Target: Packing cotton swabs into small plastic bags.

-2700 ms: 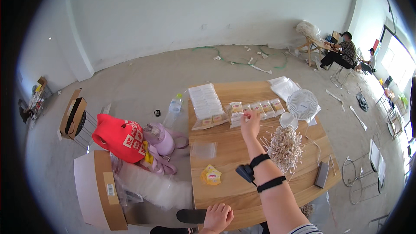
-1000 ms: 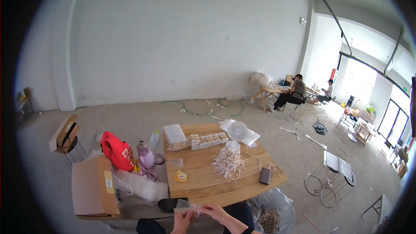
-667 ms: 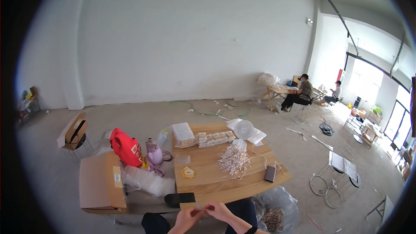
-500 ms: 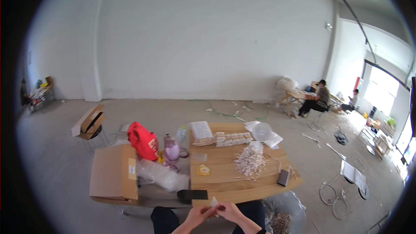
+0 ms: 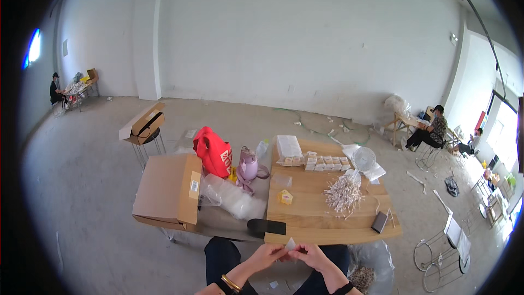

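My left hand (image 5: 266, 256) and my right hand (image 5: 310, 255) meet over my lap, just off the table's near edge. Between their pinched fingertips is a small whitish, see-through piece (image 5: 290, 243) with a pointed top; it looks like thin plastic, but its kind is too small to make out. On the wooden tabletop (image 5: 305, 224) beyond lies a loose pile of cotton swabs (image 5: 344, 195). Small white packs (image 5: 327, 163) stand in rows behind it, beside a larger white stack (image 5: 288, 146). A yellow packet (image 5: 285, 197) lies nearer on the left.
A clear round tub (image 5: 363, 158) stands at the back right, a dark box (image 5: 379, 222) at the right edge. To the left are a cardboard box (image 5: 166, 188), red bag (image 5: 213, 153), purple bottle (image 5: 248, 165) and plastic wrap (image 5: 234, 199). A clear bag (image 5: 376, 262) sits by my right leg.
The view has swung left, so the table and hands sit further right in the picture. Both hands still pinch the whitish piece together.
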